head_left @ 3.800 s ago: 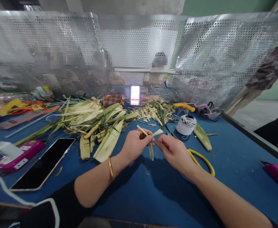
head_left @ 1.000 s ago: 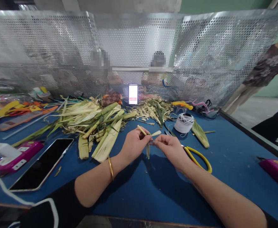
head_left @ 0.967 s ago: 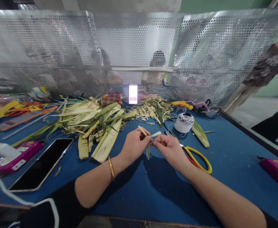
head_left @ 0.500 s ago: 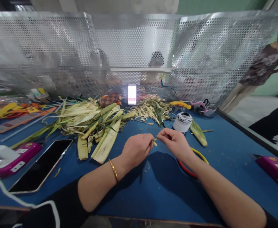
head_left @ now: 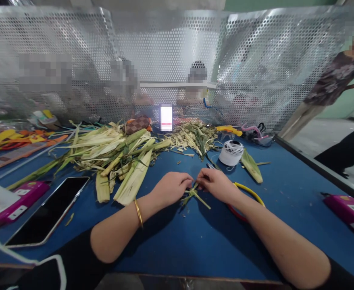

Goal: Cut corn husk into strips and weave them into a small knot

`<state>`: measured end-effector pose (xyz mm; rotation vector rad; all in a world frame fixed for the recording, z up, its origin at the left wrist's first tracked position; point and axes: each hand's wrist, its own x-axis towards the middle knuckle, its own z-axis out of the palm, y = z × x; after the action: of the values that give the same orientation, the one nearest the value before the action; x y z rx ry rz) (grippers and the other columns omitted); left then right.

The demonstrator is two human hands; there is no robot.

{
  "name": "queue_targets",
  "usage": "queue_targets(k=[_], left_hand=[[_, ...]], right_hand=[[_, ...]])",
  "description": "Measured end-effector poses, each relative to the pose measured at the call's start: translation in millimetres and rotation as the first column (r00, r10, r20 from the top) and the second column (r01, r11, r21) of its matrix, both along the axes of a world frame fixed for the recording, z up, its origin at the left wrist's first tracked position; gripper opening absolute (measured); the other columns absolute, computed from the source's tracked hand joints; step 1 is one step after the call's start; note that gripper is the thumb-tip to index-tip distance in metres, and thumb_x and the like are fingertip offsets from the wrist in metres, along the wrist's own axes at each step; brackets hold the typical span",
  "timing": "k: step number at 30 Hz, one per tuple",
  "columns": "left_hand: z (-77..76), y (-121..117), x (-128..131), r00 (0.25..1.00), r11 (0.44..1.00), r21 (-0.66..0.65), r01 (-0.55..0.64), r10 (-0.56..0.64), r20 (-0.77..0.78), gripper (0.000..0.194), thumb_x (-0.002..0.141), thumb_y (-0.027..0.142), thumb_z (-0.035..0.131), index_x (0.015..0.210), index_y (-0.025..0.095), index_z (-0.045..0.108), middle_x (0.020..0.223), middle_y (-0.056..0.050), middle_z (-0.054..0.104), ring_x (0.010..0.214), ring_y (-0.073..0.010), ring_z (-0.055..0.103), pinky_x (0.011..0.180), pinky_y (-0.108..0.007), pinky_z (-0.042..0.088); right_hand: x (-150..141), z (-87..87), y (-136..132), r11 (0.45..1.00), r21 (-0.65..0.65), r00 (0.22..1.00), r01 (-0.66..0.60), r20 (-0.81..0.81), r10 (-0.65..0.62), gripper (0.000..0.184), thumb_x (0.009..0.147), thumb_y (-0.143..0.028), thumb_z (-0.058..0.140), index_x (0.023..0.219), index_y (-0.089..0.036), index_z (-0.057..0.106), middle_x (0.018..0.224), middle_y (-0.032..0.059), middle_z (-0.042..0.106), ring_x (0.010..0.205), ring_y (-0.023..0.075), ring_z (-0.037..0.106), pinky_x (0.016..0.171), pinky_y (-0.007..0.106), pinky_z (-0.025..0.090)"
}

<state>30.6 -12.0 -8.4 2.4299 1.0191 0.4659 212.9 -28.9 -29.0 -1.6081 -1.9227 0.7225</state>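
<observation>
My left hand (head_left: 174,187) and my right hand (head_left: 215,183) meet close together over the middle of the table, fingers pinched. Between and just below the fingertips is a small tied-looking bundle of green corn husk strips (head_left: 193,193), one pale end sticking out to the lower right. Both hands are closed on it, though the fingertips hide the exact grip. A spool of white string (head_left: 231,153) stands just beyond my right hand. Under my right wrist lies a red and yellow ring (head_left: 252,192). A single husk leaf (head_left: 252,166) rests right of the spool.
A heap of corn husks (head_left: 104,145) lies back left, with shredded husk pieces (head_left: 192,139) beside it. A phone (head_left: 50,211) and a magenta power strip (head_left: 16,201) are at left; another magenta strip (head_left: 350,211) is at right. A perforated screen (head_left: 171,48) stands behind; a person (head_left: 331,84) stands at right.
My hands have turned and come closer together, fingers angled down. More of the husk bundle now shows beneath them, where only a short pale end showed before.
</observation>
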Motion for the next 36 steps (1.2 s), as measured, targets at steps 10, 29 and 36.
queue_targets(k=[10,29,36], left_hand=[[-4.9,-1,-2,0.985,0.985,0.17,-0.013,0.042,-0.166,0.02,0.077,0.015,0.05,0.085,0.021,0.068,0.078,-0.003,0.069,0.078,-0.0186,0.062,0.071,-0.026,0.043],[13.1,19,-17,0.947,0.998,0.059,-0.025,0.042,-0.319,0.021,0.078,0.034,0.054,0.07,0.024,0.07,0.066,-0.002,0.067,0.062,-0.0156,0.055,0.051,-0.024,0.027],[7.0,28,-21,0.971,0.994,-0.093,-0.05,0.027,-0.236,0.022,0.076,0.033,0.054,0.065,0.019,0.067,0.061,0.0,0.063,0.057,-0.0121,0.05,0.051,-0.022,0.03]], right_hand=[[-2,2.9,-4,0.966,0.187,0.979,-0.181,0.13,0.158,0.013,0.083,-0.013,0.045,0.077,-0.02,0.055,0.076,0.002,0.062,0.072,0.0154,0.054,0.065,0.026,0.039],[-3,19.6,-16,0.89,0.204,0.864,-0.408,0.403,0.303,0.015,0.088,-0.012,0.043,0.081,-0.02,0.054,0.104,0.0067,0.058,0.075,0.0145,0.055,0.068,0.026,0.039],[-5,15.7,-15,0.846,0.144,0.791,-0.513,0.462,0.401,0.02,0.085,-0.006,0.043,0.079,-0.019,0.056,0.092,0.0063,0.063,0.089,0.0183,0.058,0.074,0.027,0.041]])
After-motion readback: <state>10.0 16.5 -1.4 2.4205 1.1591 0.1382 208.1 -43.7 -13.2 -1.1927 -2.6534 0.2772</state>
